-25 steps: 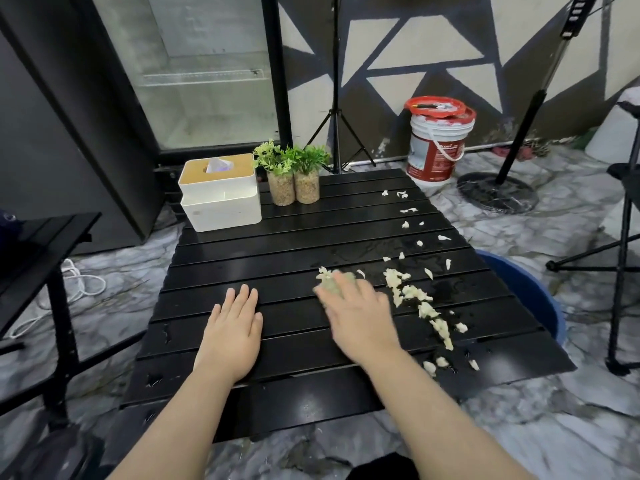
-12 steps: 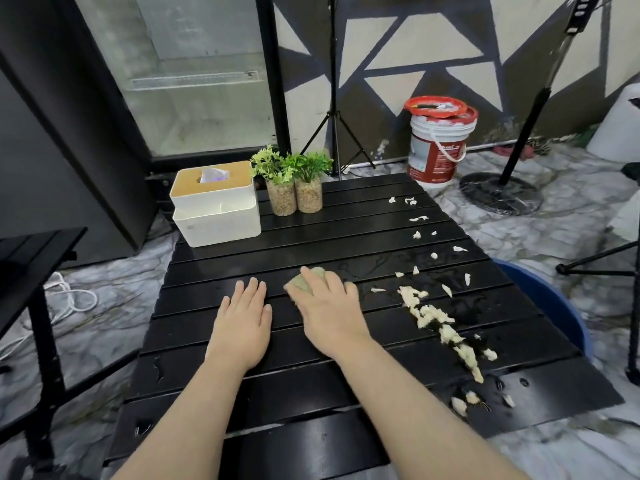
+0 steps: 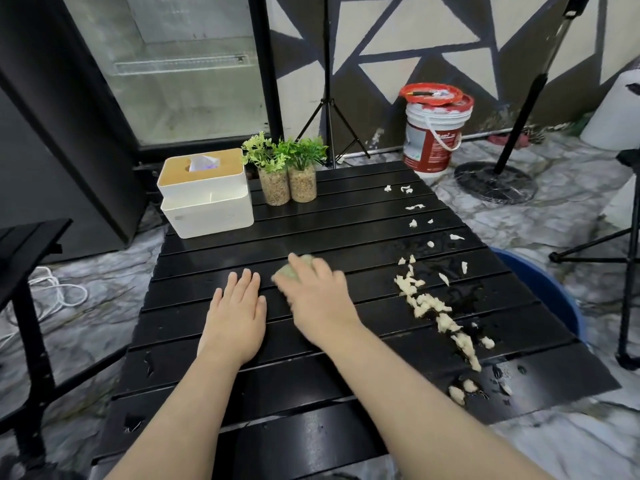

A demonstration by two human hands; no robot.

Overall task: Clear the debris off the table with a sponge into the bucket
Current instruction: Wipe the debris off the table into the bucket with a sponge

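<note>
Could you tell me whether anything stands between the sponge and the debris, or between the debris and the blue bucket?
Nothing visible does. Bare black slats lie between the sponge under the right hand and the debris. From there the table runs clear to its right edge, with the blue bucket below it.

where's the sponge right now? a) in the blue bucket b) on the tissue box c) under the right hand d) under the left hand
c: the green sponge shows past the fingers of the right hand, which presses it on the table; the left hand lies flat with nothing under it.
</note>
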